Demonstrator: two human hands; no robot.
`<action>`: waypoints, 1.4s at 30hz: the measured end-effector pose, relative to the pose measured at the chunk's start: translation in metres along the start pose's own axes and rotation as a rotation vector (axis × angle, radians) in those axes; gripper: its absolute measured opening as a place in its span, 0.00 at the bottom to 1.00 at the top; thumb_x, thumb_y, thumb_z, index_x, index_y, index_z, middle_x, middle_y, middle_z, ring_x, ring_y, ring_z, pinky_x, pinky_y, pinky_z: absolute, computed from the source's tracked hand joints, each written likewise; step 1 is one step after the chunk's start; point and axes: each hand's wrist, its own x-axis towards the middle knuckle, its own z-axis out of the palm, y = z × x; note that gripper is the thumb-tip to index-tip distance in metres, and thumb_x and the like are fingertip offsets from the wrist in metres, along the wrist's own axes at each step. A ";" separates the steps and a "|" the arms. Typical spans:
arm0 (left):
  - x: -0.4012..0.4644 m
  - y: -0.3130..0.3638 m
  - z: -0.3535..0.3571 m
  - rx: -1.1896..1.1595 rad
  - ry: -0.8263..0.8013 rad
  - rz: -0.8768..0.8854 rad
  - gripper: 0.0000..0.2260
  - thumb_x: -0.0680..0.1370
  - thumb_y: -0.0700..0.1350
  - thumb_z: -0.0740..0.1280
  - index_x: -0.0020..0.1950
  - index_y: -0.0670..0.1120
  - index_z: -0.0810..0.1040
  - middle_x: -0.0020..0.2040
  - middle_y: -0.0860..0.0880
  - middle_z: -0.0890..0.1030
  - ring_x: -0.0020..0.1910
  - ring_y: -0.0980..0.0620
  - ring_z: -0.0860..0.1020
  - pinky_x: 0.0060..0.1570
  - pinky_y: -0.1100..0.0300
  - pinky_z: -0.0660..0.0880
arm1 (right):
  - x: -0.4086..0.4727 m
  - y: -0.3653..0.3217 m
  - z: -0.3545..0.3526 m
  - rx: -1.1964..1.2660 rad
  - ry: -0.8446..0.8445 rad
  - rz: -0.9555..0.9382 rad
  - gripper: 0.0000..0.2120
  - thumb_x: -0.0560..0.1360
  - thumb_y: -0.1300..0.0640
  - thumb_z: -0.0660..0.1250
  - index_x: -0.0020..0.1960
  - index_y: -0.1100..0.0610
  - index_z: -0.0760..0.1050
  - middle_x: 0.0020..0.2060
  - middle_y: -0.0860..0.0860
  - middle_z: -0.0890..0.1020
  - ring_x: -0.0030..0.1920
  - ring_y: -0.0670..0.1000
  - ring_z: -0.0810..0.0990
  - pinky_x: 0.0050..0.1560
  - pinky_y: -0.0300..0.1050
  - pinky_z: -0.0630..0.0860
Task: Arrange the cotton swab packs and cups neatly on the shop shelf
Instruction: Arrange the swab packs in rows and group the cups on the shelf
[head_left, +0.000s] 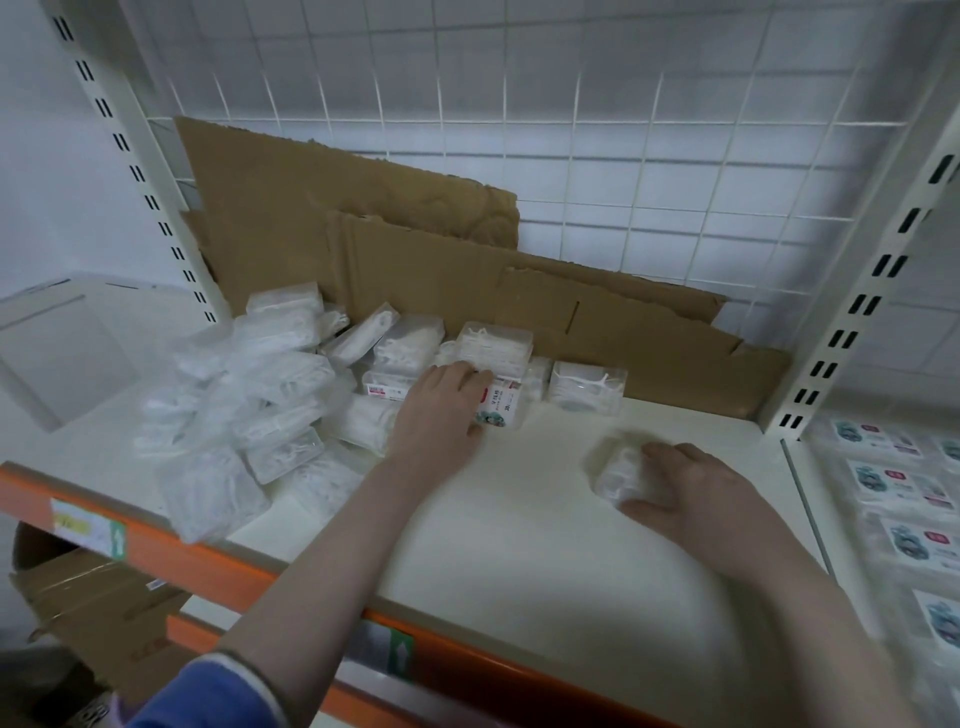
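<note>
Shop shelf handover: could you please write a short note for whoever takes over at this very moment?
Left hand: fingers on a clear plastic box with a red-and-white label in the back row.
Right hand: grips a small clear plastic pack, blurred, on the white shelf board.
Done: a few clear boxes lined up against the brown cardboard sheet.
Left: the loose heap of clear packs at the left; no cups in view.

The shelf (545, 493) board is smooth, matt cream, its front edge (218, 566) glossy orange painted metal. Clear glossy plastic packs (260, 395) are heaped on the shelf. Rough, matt brown cardboard (363, 218) with torn edges leans on the white-coated wire grid (623, 130).
</note>
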 end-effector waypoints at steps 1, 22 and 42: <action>0.000 0.000 -0.001 0.008 0.005 0.006 0.26 0.57 0.36 0.75 0.55 0.42 0.79 0.49 0.43 0.79 0.45 0.41 0.79 0.47 0.52 0.76 | 0.000 0.000 0.000 0.005 -0.003 0.002 0.24 0.73 0.42 0.64 0.64 0.53 0.68 0.57 0.51 0.74 0.60 0.53 0.73 0.57 0.43 0.66; -0.014 0.004 -0.043 -0.085 -0.357 0.026 0.27 0.70 0.54 0.71 0.66 0.51 0.70 0.59 0.50 0.71 0.54 0.49 0.75 0.49 0.57 0.73 | -0.006 -0.001 -0.003 0.029 -0.014 -0.008 0.23 0.75 0.44 0.64 0.64 0.54 0.68 0.59 0.52 0.74 0.61 0.54 0.72 0.58 0.43 0.66; -0.019 0.027 -0.079 -0.298 -0.348 0.051 0.21 0.71 0.52 0.72 0.62 0.52 0.73 0.58 0.56 0.74 0.58 0.57 0.70 0.55 0.64 0.66 | -0.026 -0.006 -0.003 -0.135 0.044 0.012 0.20 0.75 0.43 0.61 0.61 0.52 0.70 0.53 0.50 0.74 0.56 0.51 0.73 0.54 0.42 0.70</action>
